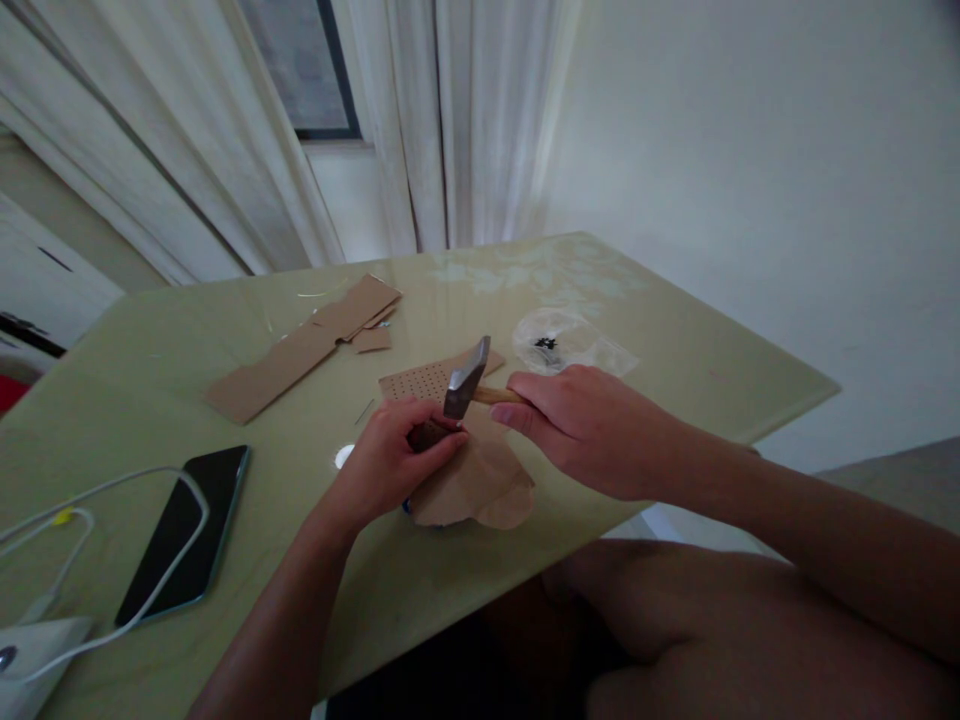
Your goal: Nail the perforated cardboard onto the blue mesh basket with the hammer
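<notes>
On a pale green table [615, 330], the right hand [592, 425] grips a hammer [466, 378] by its wooden handle, head poised just above the left hand [397, 460]. That hand pinches a small dark piece [427, 435] against brown paper [480, 480], beside a perforated board [420, 382]. No strike mark shows; a bag of small dark parts [551, 343] waits beyond.

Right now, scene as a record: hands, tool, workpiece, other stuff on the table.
right hand: grips the hammer by its wooden handle
hammer: metal head just above the left hand's fingers
left hand: pinches a small dark piece below the hammer head; what it is, cannot tell
under the hands: brown paper and a perforated board
table: pale green, glossy
cardboard strip: far left of the hands
plastic bag: clear, small dark bits inside
phone: face up, near left, white cable across it
</notes>
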### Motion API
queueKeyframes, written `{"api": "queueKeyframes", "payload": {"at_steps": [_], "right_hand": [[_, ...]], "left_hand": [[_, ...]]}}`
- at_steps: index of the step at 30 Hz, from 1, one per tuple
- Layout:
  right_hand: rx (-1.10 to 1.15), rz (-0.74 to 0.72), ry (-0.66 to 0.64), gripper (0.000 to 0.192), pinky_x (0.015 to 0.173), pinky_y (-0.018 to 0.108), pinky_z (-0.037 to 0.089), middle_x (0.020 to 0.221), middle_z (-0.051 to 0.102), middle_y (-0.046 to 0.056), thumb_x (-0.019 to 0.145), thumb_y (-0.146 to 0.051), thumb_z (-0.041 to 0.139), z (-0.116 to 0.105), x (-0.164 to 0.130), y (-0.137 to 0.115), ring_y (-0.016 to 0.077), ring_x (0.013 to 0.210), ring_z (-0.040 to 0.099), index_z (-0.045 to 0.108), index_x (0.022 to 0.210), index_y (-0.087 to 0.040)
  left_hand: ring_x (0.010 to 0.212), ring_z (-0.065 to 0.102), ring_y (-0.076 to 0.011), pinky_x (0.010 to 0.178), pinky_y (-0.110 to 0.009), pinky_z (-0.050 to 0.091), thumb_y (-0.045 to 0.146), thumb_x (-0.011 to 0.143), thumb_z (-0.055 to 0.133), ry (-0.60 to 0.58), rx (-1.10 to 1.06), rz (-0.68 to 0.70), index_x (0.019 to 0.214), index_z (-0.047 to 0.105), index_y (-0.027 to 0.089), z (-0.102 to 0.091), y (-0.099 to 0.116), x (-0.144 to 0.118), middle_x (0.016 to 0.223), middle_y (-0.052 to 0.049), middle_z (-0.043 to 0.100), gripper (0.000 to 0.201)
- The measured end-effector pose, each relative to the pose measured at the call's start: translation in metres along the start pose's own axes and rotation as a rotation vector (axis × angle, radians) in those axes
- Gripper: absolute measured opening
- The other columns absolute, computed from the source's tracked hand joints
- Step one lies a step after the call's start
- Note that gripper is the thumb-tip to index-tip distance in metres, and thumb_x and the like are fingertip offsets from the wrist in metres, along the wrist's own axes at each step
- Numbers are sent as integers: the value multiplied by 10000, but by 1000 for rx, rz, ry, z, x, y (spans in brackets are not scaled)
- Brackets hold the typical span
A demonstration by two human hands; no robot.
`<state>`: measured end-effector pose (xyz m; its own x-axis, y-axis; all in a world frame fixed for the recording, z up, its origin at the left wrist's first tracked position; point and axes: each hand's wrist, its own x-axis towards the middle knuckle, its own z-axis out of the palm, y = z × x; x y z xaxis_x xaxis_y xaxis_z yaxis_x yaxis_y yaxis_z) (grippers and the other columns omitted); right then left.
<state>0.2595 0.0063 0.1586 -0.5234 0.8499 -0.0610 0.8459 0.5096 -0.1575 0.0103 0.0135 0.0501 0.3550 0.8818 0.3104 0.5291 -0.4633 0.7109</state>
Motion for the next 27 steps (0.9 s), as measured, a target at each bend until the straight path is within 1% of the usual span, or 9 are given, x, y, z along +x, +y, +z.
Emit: {"api": "queueKeyframes", "payload": {"at_steps": [4, 7, 10, 13, 15, 17, 20, 23, 27], "right_hand": [[-1, -47, -69, 459, 635, 351, 211, 761, 681, 56, 1170, -469, 441, 5, 0, 3, 175, 674, 546, 670, 889, -188], [28, -17, -49, 483, 636, 344, 229, 746, 676, 47, 1174, -497, 434, 3, 0, 4, 177, 681, 557, 669, 882, -191], [54, 10, -34, 479, 644, 336, 257, 727, 667, 36, 1177, -482, 431, 1, 0, 3, 178, 683, 571, 671, 881, -192], [40, -24, -94, 462, 661, 338, 281, 755, 697, 47, 1174, -456, 449, 1, 1, 3, 188, 700, 598, 679, 871, -193], [35, -44, -116, 460, 667, 341, 288, 779, 716, 55, 1172, -452, 457, 2, 1, 4, 192, 708, 608, 688, 869, -194], [56, -37, -88, 461, 667, 341, 286, 781, 716, 54, 1173, -454, 458, 2, 1, 4, 191, 715, 610, 694, 876, -192], [110, -6, -43, 467, 659, 331, 282, 741, 684, 36, 1178, -459, 450, 0, 1, 4, 175, 693, 592, 694, 883, -190], [98, -32, -69, 452, 661, 334, 288, 735, 688, 41, 1177, -427, 457, 3, 2, 4, 175, 684, 586, 702, 882, -186], [35, -104, -106, 453, 662, 350, 283, 752, 711, 55, 1171, -406, 458, 12, 3, 5, 186, 680, 584, 714, 865, -190]], "left_hand": [[683, 592, -139, 619, -261, 419, 295, 966, 781, -16, -17, 28, 941, 783, 222, -1, 1, 1, 772, 23, 694, 77], [725, 612, -140, 643, -263, 445, 323, 976, 781, -26, -36, 16, 961, 788, 224, -1, 1, 1, 895, 4, 730, 101], [792, 650, -151, 707, -274, 499, 332, 982, 780, -34, -63, 10, 937, 792, 225, -2, 3, 2, 1012, -16, 752, 117], [878, 685, -171, 786, -285, 532, 283, 974, 779, -44, -75, 23, 946, 802, 234, -2, 4, 3, 1050, -22, 759, 60], [897, 690, -179, 808, -290, 540, 285, 958, 806, -46, -73, 21, 956, 805, 238, -2, 5, 2, 1048, -21, 757, 47], [898, 689, -186, 818, -300, 546, 344, 923, 866, -52, -66, 14, 990, 811, 243, -2, 6, 2, 1056, -21, 758, 132], [975, 701, -225, 874, -342, 550, 486, 843, 939, -73, -23, 29, 1081, 818, 255, -2, 7, 2, 1118, -35, 767, 353], [1037, 705, -269, 925, -397, 543, 593, 805, 939, -91, 38, 43, 1115, 803, 251, -3, 7, 2, 1150, -60, 774, 482], [1117, 697, -301, 990, -447, 522, 646, 786, 933, -98, 92, 39, 1214, 759, 259, -2, 7, 0, 1233, -78, 761, 603]]}}
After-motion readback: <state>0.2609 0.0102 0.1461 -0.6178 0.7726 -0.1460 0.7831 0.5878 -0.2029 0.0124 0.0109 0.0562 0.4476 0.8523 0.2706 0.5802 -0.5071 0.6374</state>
